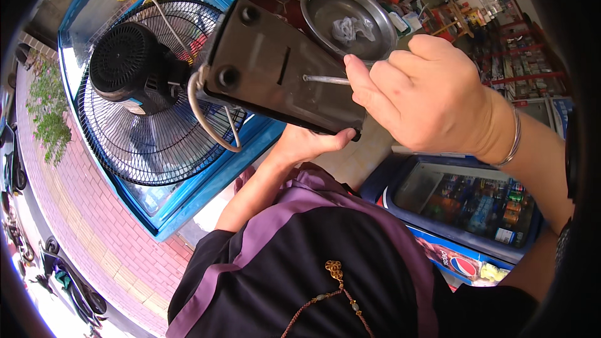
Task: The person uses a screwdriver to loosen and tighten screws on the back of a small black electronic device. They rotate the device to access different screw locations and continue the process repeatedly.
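Observation:
A black fan (156,87) lies on top of a blue-framed chest freezer (141,203) at my left. Beside its motor, a flat, glossy dark plastic base (260,66) is tilted up toward me, showing two round feet and a narrow slot. My left hand (316,140) grips its lower edge, thumb at the near corner and the other fingers hidden beneath. In my closed right hand (416,94) is a screwdriver (327,79). Its metal shaft points left, with the tip at the base's surface just right of the slot; the handle is hidden in my fist.
A pale cable (199,103) loops between fan and base. Behind stands a metal basin (316,9) with clear plastic in it. A second freezer (375,184) with drinks is at the right, below packed shelves (523,50). Pink paving (103,213) lies at left.

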Demonstrator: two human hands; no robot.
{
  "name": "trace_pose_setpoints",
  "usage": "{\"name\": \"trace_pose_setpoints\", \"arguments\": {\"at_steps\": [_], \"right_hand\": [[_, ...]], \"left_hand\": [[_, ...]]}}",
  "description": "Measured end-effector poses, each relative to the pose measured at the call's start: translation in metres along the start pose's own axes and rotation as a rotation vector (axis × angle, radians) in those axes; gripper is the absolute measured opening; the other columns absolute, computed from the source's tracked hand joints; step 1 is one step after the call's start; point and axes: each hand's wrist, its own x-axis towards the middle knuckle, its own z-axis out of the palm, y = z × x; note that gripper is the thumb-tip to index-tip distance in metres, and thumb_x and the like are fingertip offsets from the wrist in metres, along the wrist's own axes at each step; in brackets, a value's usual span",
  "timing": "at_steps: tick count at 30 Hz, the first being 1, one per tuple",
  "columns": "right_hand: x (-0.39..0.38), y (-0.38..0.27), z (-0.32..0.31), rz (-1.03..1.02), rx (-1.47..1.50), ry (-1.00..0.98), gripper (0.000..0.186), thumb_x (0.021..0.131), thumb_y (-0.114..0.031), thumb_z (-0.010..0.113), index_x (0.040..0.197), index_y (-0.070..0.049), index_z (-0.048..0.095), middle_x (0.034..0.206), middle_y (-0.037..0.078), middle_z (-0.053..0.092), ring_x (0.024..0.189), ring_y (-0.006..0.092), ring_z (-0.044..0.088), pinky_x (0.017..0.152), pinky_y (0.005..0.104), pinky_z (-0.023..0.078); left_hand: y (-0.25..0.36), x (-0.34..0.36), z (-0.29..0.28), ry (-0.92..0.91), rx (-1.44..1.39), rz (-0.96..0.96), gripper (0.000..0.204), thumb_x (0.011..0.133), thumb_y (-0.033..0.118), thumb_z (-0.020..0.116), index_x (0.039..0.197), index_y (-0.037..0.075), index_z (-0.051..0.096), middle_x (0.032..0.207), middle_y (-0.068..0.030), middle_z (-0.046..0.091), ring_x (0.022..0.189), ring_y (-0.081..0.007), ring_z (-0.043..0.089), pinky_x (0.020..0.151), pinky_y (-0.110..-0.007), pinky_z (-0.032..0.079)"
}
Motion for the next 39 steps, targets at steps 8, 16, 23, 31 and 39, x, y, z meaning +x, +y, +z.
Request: {"name": "trace_pose_setpoints", "arguments": {"at_steps": [8,16,23,31,39], "right_hand": [[0.0,-0.02,-0.019,0.374,0.2,-0.15,0.044,0.075,-0.011,0.072,0.117,-0.001,0.067,0.081,0.005,0.053,0.065,0.0186,0.057,0.058,0.0338,0.043],[-0.004,-0.029,-0.015,0.293,0.218,-0.055,0.044,0.075,-0.007,0.065,0.118,0.002,0.067,0.082,0.006,0.052,0.071,0.0187,0.059,0.057,0.0329,0.044],[-0.008,-0.018,-0.011,0.337,0.509,0.08,0.034,0.078,-0.006,0.069,0.112,0.001,0.065,0.087,0.011,0.056,0.072,0.0291,0.061,0.061,0.0385,0.049],[-0.016,-0.028,-0.01,0.491,0.626,0.006,0.023,0.081,-0.011,0.075,0.097,-0.005,0.06,0.077,0.01,0.059,0.065,0.0346,0.06,0.057,0.0426,0.048],[-0.017,-0.031,0.001,1.14,1.685,-0.209,0.036,0.105,-0.031,0.048,0.09,0.0,0.061,0.058,-0.002,0.043,0.049,0.0065,0.035,0.046,0.0246,0.029]], "left_hand": [[-0.012,-0.019,-0.012,0.05,-0.174,0.06,0.107,0.068,0.065,0.082,0.144,0.0,0.043,0.138,-0.0118,0.053,0.128,-0.0248,0.049,0.107,-0.039,0.04],[0.063,-0.038,0.009,0.448,-0.334,0.076,0.082,0.078,0.041,0.081,0.137,-0.004,0.046,0.13,-0.0127,0.058,0.12,-0.0224,0.055,0.105,-0.037,0.042],[0.078,-0.036,0.021,0.606,-0.297,0.123,0.046,0.087,0.014,0.07,0.128,-0.001,0.053,0.116,-0.0118,0.064,0.106,-0.0229,0.063,0.092,-0.036,0.051],[0.063,-0.032,0.025,0.621,-0.324,0.205,0.046,0.088,0.017,0.074,0.125,-0.001,0.054,0.115,-0.0105,0.063,0.105,-0.0206,0.062,0.09,-0.034,0.05],[0.052,-0.021,0.027,0.614,-0.373,0.134,0.048,0.087,0.005,0.072,0.129,0.002,0.051,0.122,-0.0089,0.058,0.112,-0.0207,0.057,0.096,-0.034,0.046]]}}
